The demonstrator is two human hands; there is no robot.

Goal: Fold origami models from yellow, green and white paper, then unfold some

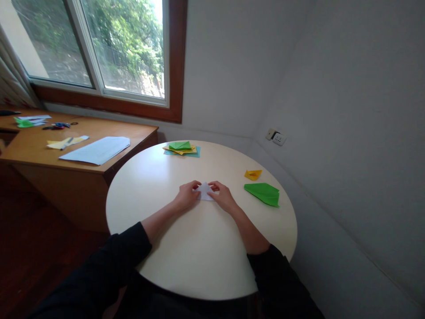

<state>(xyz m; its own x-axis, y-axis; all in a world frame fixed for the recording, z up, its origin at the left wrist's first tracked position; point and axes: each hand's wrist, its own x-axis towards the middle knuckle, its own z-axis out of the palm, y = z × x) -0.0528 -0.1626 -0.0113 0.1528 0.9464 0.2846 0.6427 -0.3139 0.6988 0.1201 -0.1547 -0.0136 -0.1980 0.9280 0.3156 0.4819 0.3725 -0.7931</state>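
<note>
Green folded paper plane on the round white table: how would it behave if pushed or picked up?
The green folded paper plane is probably very light and floppy: thin creased paper. It lies flat on the round white table, so a push would likely slide it, not roll it. Pinching may crush its folds.

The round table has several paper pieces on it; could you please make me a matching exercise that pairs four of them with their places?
Things:
1. white paper
2. green paper plane
3. small yellow piece
4. stack of coloured sheets

Places:
A. far edge of the round table, near the desk
B. between the two hands
C. nearest the right hand, on its right side
D. just beyond the green paper plane

Pairs: 1-B, 2-C, 3-D, 4-A
</note>
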